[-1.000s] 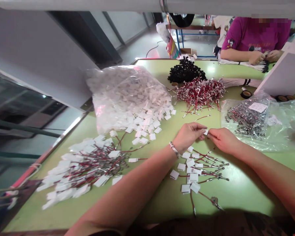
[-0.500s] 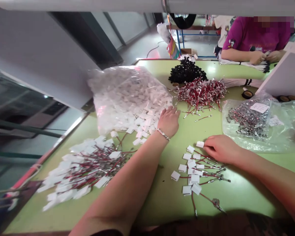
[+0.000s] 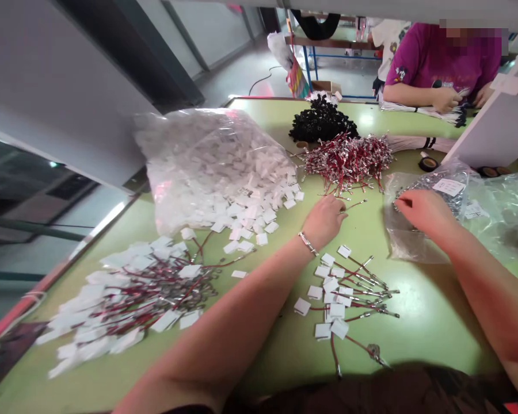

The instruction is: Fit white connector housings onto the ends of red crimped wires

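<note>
My left hand (image 3: 326,221), a bracelet at its wrist, is closed with its fingertips on the left end of a short red wire (image 3: 354,205) with metal ends. Above it spreads a pile of similar red wires (image 3: 349,161). My right hand (image 3: 427,210) is over the clear bag of small metal parts (image 3: 414,187), its fingers pinched together at the bag's left side; what they hold is too small to make out. Between my forearms lie several red wires with white connector housings (image 3: 336,311) on one end.
At left, a large clear bag (image 3: 176,172) spills white housings (image 3: 250,215). Nearer me is a heap of housed wires (image 3: 142,293). Farther back are a black pile (image 3: 323,121), tape rolls (image 3: 427,164) and a white panel (image 3: 496,115). Across the table a person in purple (image 3: 440,69) handles white wires.
My left hand has moved right from the white housings to the loose red wire. My right hand has left a housed wire on the table and moved up to the metal-parts bag.
</note>
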`<state>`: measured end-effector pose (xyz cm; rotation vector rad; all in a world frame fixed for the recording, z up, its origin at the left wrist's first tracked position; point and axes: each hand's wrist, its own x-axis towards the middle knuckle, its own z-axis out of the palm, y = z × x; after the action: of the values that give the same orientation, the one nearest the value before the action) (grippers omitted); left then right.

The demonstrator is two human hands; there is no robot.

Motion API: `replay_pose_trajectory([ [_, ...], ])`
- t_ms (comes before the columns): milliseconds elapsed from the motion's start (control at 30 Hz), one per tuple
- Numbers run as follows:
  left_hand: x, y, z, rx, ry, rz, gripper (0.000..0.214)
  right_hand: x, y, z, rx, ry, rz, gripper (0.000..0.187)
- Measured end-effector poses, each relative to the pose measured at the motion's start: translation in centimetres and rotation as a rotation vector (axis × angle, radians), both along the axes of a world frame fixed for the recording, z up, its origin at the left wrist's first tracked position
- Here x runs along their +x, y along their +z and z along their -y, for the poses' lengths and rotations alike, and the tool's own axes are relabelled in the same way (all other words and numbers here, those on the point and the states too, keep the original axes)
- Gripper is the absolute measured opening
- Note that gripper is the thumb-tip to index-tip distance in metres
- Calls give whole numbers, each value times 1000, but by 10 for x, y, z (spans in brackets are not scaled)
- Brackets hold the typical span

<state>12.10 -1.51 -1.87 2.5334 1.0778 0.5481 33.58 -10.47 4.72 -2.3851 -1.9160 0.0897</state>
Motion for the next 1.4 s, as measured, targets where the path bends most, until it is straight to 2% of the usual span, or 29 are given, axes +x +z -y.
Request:
replay_pose_trajectory([
  [100, -3, -1, -1, -50, 25, 26, 11, 13, -12, -6, -55, -78, 99, 31],
  [300, -13, 2, 6, -68, -10, 31, 13, 0, -27, -2, -94, 15, 284, 27],
  [467, -15, 7, 12, -53, -8, -4, 14, -5, -25, 2, -152, 57, 346, 27],
  [600, -14, 12, 14, -71, 16, 18, 16, -2, -22, 3, -207, 81, 302, 26],
  [767, -22, 28, 13, -40, 93, 269, 18, 12, -15, -1, -189, 38, 211, 30],
  [833, -28, 37, 10, -48, 139, 347, 18, 15, -8, -1, -177, 13, 189, 27],
  [933, -33, 45, 7, -166, 175, 430, 13, 13, 1, 0, -127, 37, 61, 20],
  [1100, -24, 39, 12, -619, 109, 503, 11, -3, -1, 3, -39, 184, -327, 12],
  [1167, -18, 35, 16, -784, 78, 644, 11, -9, -7, 4, -27, 216, -432, 8],
  [1267, -14, 33, 19, -996, 58, 915, 17, -17, -11, 6, -114, 150, -698, 5],
  [1333, -14, 32, 19, -1036, 86, 992, 20, -24, -11, 8, -143, 105, -858, 5],
  [1400, -16, 32, 20, -964, 118, 934, 22, -32, -10, 10, -89, 86, -938, 3],
])
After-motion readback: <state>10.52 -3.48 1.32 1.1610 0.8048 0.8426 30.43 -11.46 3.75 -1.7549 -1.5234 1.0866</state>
